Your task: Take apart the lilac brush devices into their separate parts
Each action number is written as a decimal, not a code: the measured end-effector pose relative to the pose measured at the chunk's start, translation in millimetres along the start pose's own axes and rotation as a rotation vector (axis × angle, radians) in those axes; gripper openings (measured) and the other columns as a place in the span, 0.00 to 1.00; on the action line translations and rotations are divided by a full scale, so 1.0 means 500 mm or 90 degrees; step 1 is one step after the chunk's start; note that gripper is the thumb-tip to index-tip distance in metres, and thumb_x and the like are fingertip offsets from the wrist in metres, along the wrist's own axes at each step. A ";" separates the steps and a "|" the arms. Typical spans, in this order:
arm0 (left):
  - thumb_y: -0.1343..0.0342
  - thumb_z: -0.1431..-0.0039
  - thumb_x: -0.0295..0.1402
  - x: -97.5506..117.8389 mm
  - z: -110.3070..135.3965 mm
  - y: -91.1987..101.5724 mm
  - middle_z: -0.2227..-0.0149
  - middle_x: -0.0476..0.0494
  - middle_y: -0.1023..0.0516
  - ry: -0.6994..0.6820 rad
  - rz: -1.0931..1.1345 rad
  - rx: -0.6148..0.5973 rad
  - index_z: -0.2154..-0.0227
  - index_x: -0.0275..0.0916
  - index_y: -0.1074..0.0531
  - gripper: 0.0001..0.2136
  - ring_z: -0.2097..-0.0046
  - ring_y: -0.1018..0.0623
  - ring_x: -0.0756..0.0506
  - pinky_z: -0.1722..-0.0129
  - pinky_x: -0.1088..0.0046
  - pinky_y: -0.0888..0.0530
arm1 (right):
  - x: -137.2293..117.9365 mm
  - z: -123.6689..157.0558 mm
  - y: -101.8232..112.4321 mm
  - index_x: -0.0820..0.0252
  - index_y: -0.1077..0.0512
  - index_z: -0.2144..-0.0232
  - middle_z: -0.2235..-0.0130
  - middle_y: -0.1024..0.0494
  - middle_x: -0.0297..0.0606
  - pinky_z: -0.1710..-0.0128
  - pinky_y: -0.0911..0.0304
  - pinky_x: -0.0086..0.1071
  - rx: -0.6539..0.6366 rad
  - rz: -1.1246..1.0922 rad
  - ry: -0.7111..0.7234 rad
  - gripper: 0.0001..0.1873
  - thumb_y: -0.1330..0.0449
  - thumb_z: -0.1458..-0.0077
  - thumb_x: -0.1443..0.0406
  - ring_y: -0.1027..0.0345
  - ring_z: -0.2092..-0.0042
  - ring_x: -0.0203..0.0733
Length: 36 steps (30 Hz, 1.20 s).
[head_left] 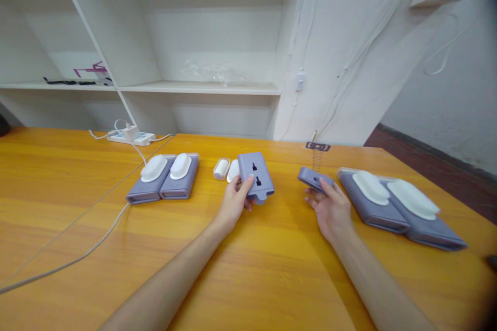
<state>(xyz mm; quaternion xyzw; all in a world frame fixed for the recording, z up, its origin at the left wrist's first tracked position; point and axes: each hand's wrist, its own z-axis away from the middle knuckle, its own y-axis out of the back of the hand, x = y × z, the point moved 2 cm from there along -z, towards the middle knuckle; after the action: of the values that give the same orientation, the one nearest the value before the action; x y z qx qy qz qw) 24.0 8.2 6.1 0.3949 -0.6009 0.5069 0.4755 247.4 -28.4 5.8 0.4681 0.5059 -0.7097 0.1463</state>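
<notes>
Bright, soft, even light fills the scene; the orange table (272, 279) carries a mild sheen and only a faint shadow beside the right hand (332, 212); the shelves (202, 88) bend with wide-lens distortion; the grey cases (399, 207) at right are blurred; the right corners darken.

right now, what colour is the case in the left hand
The case is grey-purple with two dark slots, in the left hand; head view.
</notes>
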 end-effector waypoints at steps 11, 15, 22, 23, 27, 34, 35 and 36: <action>0.46 0.47 0.53 0.009 -0.008 -0.005 0.86 0.54 0.34 0.130 -0.281 -0.044 0.59 0.32 0.30 0.26 0.89 0.39 0.55 0.91 0.80 0.45 | 0.023 0.012 -0.001 0.55 0.31 0.54 0.57 0.26 0.38 0.69 0.28 0.33 -0.084 0.157 0.074 0.27 0.30 0.58 0.61 0.27 0.61 0.44; 0.40 0.53 0.53 -0.003 -0.004 0.000 0.67 0.44 0.27 0.073 -0.252 0.023 0.44 0.38 0.44 0.38 0.82 0.31 0.54 0.90 0.81 0.41 | 0.025 0.011 0.000 0.56 0.31 0.54 0.57 0.26 0.39 0.70 0.27 0.32 -0.085 0.168 0.080 0.27 0.30 0.58 0.60 0.27 0.62 0.43; 0.33 0.58 0.44 -0.011 0.005 0.002 0.56 0.41 0.33 -0.121 -0.351 0.036 0.52 0.41 0.38 0.31 0.68 0.28 0.49 0.72 0.73 0.28 | 0.024 0.013 -0.008 0.57 0.31 0.54 0.59 0.25 0.38 0.70 0.27 0.31 -0.088 0.174 0.084 0.27 0.30 0.58 0.60 0.26 0.64 0.41; 0.34 0.57 0.44 -0.006 0.009 0.001 0.56 0.41 0.33 -0.170 -0.412 0.057 0.54 0.41 0.37 0.28 0.64 0.27 0.47 0.68 0.70 0.28 | 0.024 0.014 -0.009 0.57 0.31 0.54 0.59 0.25 0.38 0.70 0.27 0.31 -0.088 0.177 0.084 0.28 0.30 0.58 0.60 0.27 0.64 0.41; 0.41 0.47 0.43 0.007 0.032 -0.010 0.59 0.44 0.32 -0.315 -0.672 0.047 0.62 0.41 0.35 0.15 0.60 0.27 0.44 0.64 0.68 0.30 | 0.022 0.018 -0.011 0.57 0.31 0.54 0.58 0.25 0.38 0.71 0.28 0.30 -0.086 0.190 0.088 0.28 0.30 0.59 0.59 0.27 0.64 0.41; 0.52 0.38 0.40 0.010 0.062 -0.044 0.62 0.40 0.28 -0.430 -0.879 -0.181 0.61 0.40 0.32 0.10 0.57 0.28 0.41 0.63 0.67 0.29 | 0.023 0.016 -0.011 0.57 0.30 0.54 0.60 0.25 0.38 0.72 0.28 0.30 -0.086 0.209 0.100 0.27 0.31 0.58 0.59 0.27 0.66 0.40; 0.50 0.39 0.40 0.012 0.063 -0.046 0.58 0.39 0.28 -0.429 -0.858 -0.195 0.55 0.39 0.34 0.13 0.55 0.28 0.40 0.59 0.64 0.29 | 0.024 0.016 -0.011 0.57 0.30 0.54 0.60 0.24 0.38 0.72 0.28 0.31 -0.086 0.210 0.102 0.28 0.30 0.59 0.59 0.27 0.66 0.40; 0.48 0.41 0.41 0.014 0.063 -0.046 0.54 0.37 0.29 -0.429 -0.829 -0.209 0.50 0.39 0.37 0.19 0.52 0.29 0.39 0.55 0.62 0.29 | 0.025 0.016 -0.010 0.57 0.30 0.54 0.60 0.24 0.38 0.72 0.28 0.31 -0.085 0.209 0.104 0.28 0.30 0.59 0.59 0.27 0.66 0.41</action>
<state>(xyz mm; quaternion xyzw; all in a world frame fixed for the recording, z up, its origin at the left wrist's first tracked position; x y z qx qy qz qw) 39.2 -26.8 17.1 0.7285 -0.4265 -0.1215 0.5221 233.4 -29.6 -0.9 0.5894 0.4787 -0.6011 0.2493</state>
